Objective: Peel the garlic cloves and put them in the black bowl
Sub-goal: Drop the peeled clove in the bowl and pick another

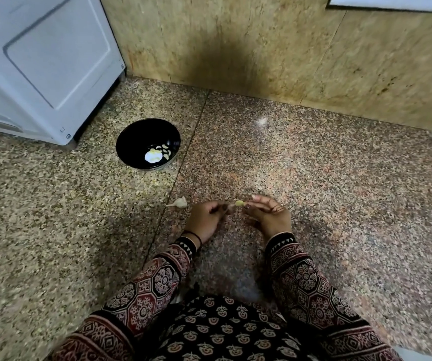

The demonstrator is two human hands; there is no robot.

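Note:
A small pale garlic clove is pinched between the fingertips of both hands, low over the speckled floor. My left hand curls its fingers at the clove's left end, where a bit of skin shows. My right hand pinches the clove's right end. The black bowl sits on the floor to the upper left of my hands, with several peeled cloves and a bright glare spot inside. A whitish piece of garlic with skin lies on the floor just left of my left hand.
A white appliance stands at the upper left, right behind the bowl. A tan stone wall runs across the back. My patterned sleeves and lap fill the bottom of the view.

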